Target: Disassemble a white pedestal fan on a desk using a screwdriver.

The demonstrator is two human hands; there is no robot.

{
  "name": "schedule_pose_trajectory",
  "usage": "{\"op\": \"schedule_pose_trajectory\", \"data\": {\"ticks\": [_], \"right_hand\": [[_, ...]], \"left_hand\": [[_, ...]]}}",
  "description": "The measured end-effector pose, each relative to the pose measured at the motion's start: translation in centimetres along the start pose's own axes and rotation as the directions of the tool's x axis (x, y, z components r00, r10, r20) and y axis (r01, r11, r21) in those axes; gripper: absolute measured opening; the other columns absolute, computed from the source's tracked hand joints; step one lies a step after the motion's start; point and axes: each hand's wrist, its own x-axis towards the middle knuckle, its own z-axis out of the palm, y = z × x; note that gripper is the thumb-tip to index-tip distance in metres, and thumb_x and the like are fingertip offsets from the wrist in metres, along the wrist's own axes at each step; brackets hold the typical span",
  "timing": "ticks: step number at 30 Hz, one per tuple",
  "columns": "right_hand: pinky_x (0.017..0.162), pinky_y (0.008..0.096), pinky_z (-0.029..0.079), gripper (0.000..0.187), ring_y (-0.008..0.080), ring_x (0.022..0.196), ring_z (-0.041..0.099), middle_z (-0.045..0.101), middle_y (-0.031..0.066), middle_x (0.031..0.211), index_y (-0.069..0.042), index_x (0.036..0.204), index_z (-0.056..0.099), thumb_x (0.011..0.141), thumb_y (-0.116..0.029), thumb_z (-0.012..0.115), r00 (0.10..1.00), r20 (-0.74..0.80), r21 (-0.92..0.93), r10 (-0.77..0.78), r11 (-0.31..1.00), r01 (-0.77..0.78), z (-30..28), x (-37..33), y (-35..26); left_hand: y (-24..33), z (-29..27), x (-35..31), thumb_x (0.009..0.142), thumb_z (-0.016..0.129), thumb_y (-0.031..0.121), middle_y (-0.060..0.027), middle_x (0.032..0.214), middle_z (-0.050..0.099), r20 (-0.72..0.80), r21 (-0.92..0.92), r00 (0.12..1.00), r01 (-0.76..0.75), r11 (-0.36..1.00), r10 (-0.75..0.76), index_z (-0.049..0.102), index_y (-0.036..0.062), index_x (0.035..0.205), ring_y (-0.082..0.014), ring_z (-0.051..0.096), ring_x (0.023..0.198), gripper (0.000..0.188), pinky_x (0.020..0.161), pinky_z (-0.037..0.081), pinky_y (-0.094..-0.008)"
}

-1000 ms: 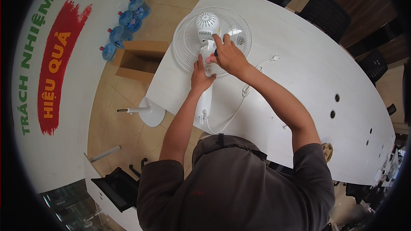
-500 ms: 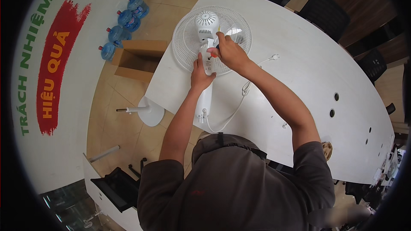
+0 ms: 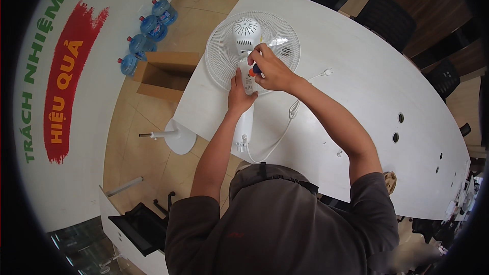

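Note:
A white electric fan (image 3: 246, 28) lies on the white table, its round wire grille face down and the vented motor housing on top. My left hand (image 3: 240, 98) grips the fan's white neck piece (image 3: 248, 82), with fingers along its left side and the thumb on its right. In my right hand (image 3: 275, 73) is a screwdriver (image 3: 253, 71) with an orange and dark blue handle, held at the neck just below the motor housing. My fingers hide the screwdriver's tip and whatever it touches. The white power cord (image 3: 277, 142) runs from the fan's lower end.
On the table (image 3: 351, 97) are a plug (image 3: 327, 72) and small parts (image 3: 340, 153) to the right. An open cardboard box (image 3: 168, 74) and a round white base with a pole (image 3: 181, 137) stand on the floor at left. Black chairs (image 3: 384, 20) line the far side.
My right hand has come slightly nearer to me and its fingers have shifted around the screwdriver, showing more of the handle. My left hand keeps its place on the fan's neck.

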Motion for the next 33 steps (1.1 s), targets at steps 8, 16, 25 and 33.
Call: {"op": "schedule_pose_trajectory", "data": {"ticks": [8,16,25,33], "right_hand": [[0.073,0.0398,0.054,0.043,0.0348,0.082,0.063,0.043,0.0212,0.113,-0.002,0.119,0.044,0.086,-0.015,0.068,0.899,0.106,-0.026,0.424,0.905,-0.424,-0.3,0.9,-0.7],[0.075,0.0389,0.053,0.051,0.0337,0.083,0.062,0.042,0.0211,0.112,-0.002,0.122,0.040,0.082,-0.012,0.072,0.887,0.149,0.042,0.438,0.893,-0.448,-0.7,1.2,-1.9],[0.072,0.0454,0.053,0.050,0.0412,0.085,0.063,0.044,0.0245,0.114,0.000,0.120,0.043,0.085,-0.025,0.070,0.929,0.082,0.023,0.361,0.931,-0.364,-0.6,0.9,-1.0],[0.079,0.0420,0.054,0.045,0.0372,0.090,0.063,0.044,0.0257,0.115,0.001,0.118,0.045,0.086,-0.019,0.069,0.965,-0.032,0.023,0.260,0.965,-0.260,-0.3,0.7,-1.0]], "left_hand": [[0.5,-0.4,0.1,0.069,0.080,0.020,-0.0233,0.136,0.039,0.039,-0.008,0.998,0.050,0.999,-0.050,0.011,0.0033,0.151,-0.0406,0.048,0.122,0.109,0.098,0.046,-0.0455],[-0.2,-0.2,-0.1,0.068,0.080,0.020,-0.0229,0.135,0.040,0.023,-0.029,0.999,0.038,0.999,-0.038,0.012,0.0050,0.152,-0.0400,0.046,0.124,0.110,0.100,0.045,-0.0452],[-0.3,0.0,0.3,0.068,0.079,0.018,-0.0214,0.133,0.040,-0.028,0.031,1.000,-0.011,0.999,0.012,0.011,0.0071,0.152,-0.0405,0.052,0.117,0.109,0.094,0.049,-0.0459],[-0.4,-0.1,0.2,0.068,0.079,0.021,-0.0216,0.134,0.040,-0.003,0.017,1.000,0.024,1.000,-0.024,0.011,0.0075,0.152,-0.0401,0.051,0.119,0.109,0.096,0.048,-0.0453]]}}
